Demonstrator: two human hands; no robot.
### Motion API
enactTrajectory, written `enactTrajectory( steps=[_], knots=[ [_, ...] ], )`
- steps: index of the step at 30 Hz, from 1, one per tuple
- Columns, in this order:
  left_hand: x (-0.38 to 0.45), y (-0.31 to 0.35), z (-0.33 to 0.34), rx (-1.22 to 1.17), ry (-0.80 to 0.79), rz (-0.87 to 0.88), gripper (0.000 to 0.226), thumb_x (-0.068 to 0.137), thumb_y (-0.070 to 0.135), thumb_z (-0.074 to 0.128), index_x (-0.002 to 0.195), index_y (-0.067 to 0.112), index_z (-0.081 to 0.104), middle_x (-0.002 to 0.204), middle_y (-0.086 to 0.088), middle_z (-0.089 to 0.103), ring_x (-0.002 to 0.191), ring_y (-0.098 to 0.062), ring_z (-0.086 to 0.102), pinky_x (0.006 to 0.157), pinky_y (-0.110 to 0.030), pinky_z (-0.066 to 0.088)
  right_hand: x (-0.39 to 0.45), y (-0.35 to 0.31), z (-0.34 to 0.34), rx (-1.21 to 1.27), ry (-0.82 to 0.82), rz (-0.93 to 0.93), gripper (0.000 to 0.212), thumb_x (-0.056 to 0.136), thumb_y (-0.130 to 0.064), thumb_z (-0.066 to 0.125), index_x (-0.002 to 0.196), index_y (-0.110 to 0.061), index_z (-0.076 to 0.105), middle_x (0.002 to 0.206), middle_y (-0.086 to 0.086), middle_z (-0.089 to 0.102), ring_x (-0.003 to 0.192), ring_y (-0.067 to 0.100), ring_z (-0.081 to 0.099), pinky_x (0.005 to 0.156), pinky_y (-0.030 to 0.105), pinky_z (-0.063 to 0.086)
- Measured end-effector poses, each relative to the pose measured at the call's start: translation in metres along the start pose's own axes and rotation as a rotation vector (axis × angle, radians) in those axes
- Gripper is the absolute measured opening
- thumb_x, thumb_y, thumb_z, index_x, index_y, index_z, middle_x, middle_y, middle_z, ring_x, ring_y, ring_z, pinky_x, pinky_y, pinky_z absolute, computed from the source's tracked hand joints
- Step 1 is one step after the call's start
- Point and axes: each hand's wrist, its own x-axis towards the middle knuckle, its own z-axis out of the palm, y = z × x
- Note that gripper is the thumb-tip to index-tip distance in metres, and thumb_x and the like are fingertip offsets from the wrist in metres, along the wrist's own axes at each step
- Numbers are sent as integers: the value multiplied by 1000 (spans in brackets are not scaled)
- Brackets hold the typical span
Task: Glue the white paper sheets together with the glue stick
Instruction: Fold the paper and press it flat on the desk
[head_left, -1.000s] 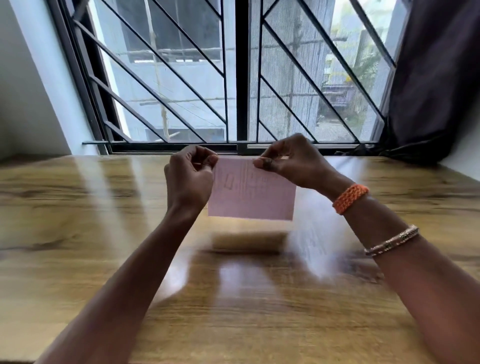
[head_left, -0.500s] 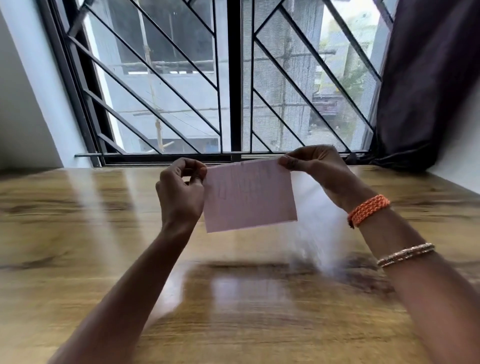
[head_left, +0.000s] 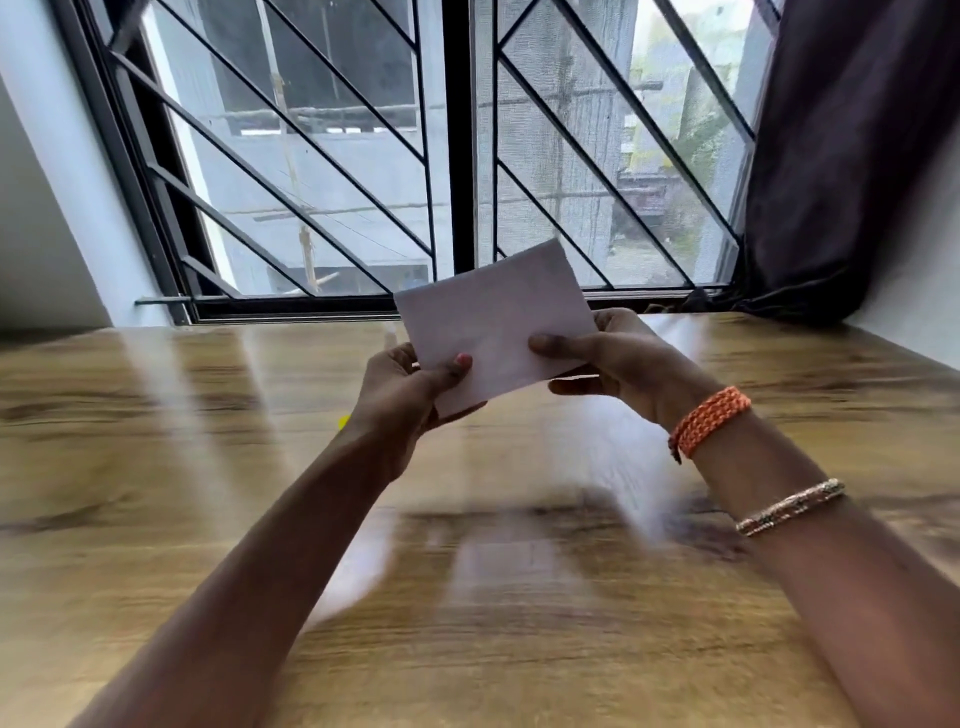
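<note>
You hold one visible white paper sheet (head_left: 493, 327) tilted above the wooden surface (head_left: 156, 467), your left hand (head_left: 400, 400) pinching its lower left corner and your right hand (head_left: 618, 358) pinching its right edge, before the barred window (head_left: 363, 156).

We see white paper (head_left: 493, 327), faintly lilac in the backlight. One thumbnail (head_left: 464, 359) on it is painted pink. Our right wrist wears an orange braided band (head_left: 709, 422) and, further up the arm, a thin gold and silver bangle (head_left: 789, 506). The table (head_left: 156, 467) is brown woodgrain with pale glossy streaks. The window grille (head_left: 322, 156) is black with diagonal bars. The curtain (head_left: 852, 156) is dark purple-brown.
</note>
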Motion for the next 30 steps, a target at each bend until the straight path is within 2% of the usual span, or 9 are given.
enactTrajectory(
  steps=[4, 7, 11, 14, 17, 19, 24, 28, 30],
  knots=[
    [3, 1, -6, 37, 0, -82, 13, 85, -7, 56, 96, -1, 59, 85, -8, 63, 72, -17, 62, 55, -23, 58, -3, -4, -17, 14, 152, 38, 14, 71, -11, 79, 82, -10, 71, 65, 1, 72, 55, 12, 68, 51, 21, 55],
    [0, -2, -4, 119, -119, -157, 13, 83, -7, 57, 89, 5, 60, 87, -7, 65, 67, -13, 66, 58, -24, 59, -10, -1, -25, -64, 181, 92, 17, 73, -18, 78, 88, -14, 71, 80, 2, 73, 68, 15, 68, 61, 27, 57],
    [-14, -13, 12, 239, -291, -268, 20, 82, -2, 63, 98, 9, 62, 87, -4, 71, 65, -8, 70, 55, -23, 58, -21, -4, -29, -235, 218, 104, 52, 71, -18, 81, 117, -16, 59, 92, 3, 64, 84, 18, 60, 68, 27, 51],
    [-29, -18, 31, 391, -242, -197, 11, 83, 1, 60, 91, 8, 56, 67, -7, 62, 39, -9, 57, 41, -20, 49, -32, -4, -36, -564, 364, -1, 78, 73, -8, 77, 138, -16, 34, 93, 7, 55, 84, 20, 54, 67, 21, 43],
    [-45, -30, 52, 441, -237, -187, 63, 83, 2, 57, 135, 18, 27, 63, -6, 53, 31, -7, 44, 36, -18, 41, -49, -4, -41, -926, 401, -70, 82, 79, -3, 62, 145, -22, 18, 105, 17, 60, 93, 33, 58, 70, 33, 43],
    [-58, -39, 66, 443, -299, -147, 77, 83, 2, 56, 142, 32, 17, 59, -5, 53, 32, -9, 45, 36, -19, 42, -60, -2, -45, -1089, 431, -102, 76, 81, -3, 55, 145, -21, 17, 115, 20, 57, 104, 38, 54, 80, 40, 45],
    [-72, -47, 86, 555, -419, -163, 21, 86, 13, 60, 107, 15, 61, 37, 4, 53, 28, -7, 42, 34, -15, 36, -76, 9, -61, -1253, 486, -104, 76, 79, 4, 50, 145, -14, 18, 126, 24, 50, 113, 43, 51, 97, 51, 41],
    [-75, -56, 95, 651, -452, -209, 23, 86, 9, 59, 108, 15, 58, 34, 3, 54, 27, -6, 45, 32, -14, 37, -77, 37, -64, -1316, 425, -101, 79, 81, 2, 56, 146, -19, 15, 125, 21, 45, 103, 40, 55, 94, 51, 42],
    [-74, -59, 97, 673, -457, -211, 29, 86, 6, 58, 113, 14, 54, 33, 2, 54, 27, -6, 47, 32, -14, 37, -76, 49, -65, -1412, 417, -75, 77, 86, -14, 61, 147, -19, 13, 128, 19, 42, 109, 35, 50, 95, 49, 35]
  ],
)
